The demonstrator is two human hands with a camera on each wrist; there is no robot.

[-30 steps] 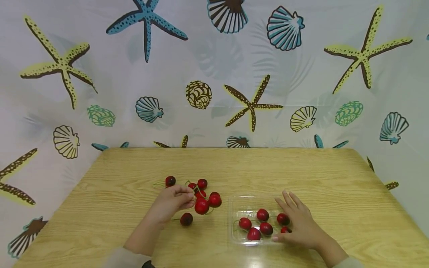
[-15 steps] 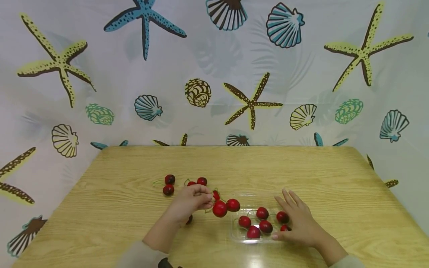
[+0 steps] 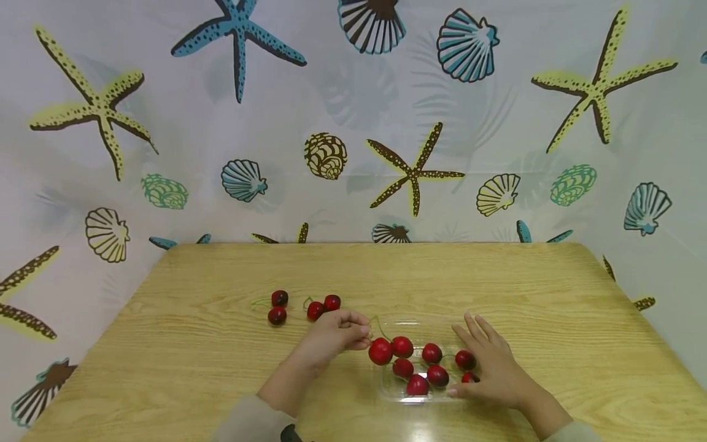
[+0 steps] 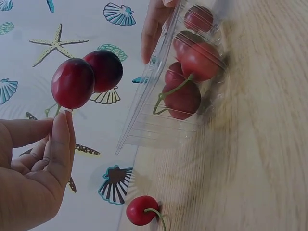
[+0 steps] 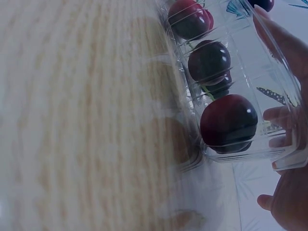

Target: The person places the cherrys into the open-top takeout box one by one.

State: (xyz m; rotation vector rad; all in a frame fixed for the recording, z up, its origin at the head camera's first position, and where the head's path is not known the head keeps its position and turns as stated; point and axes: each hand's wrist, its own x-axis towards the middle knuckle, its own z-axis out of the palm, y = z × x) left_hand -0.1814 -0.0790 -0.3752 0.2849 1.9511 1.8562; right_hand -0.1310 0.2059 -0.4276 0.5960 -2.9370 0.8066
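In the head view my left hand [image 3: 337, 334] pinches the thin green stems of a pair of red cherries [image 3: 380, 351] between thumb and fingertips. The pair hangs over the left end of a clear plastic container [image 3: 409, 400]. In the left wrist view the held cherries [image 4: 73, 83] appear above the fingertips, apart from the container wall. Several cherries [image 3: 437, 376] lie inside the container, some with stems. My right hand [image 3: 494, 368] rests at the container's right end, fingers spread and fairly straight, thumb by the front rim. The right wrist view shows fingers [image 5: 281, 115] behind the clear wall.
Left of the container, loose cherries lie on the wooden table [image 3: 193, 344]: two dark ones [image 3: 277, 316] and a redder pair [image 3: 315, 310]. A cloth [image 3: 287, 110] printed with starfish and shells hangs behind the table. My left forearm crosses the table's front.
My left hand has carried the cherry pair rightward from the loose cherries to the container's left end. The right hand has stayed in place.
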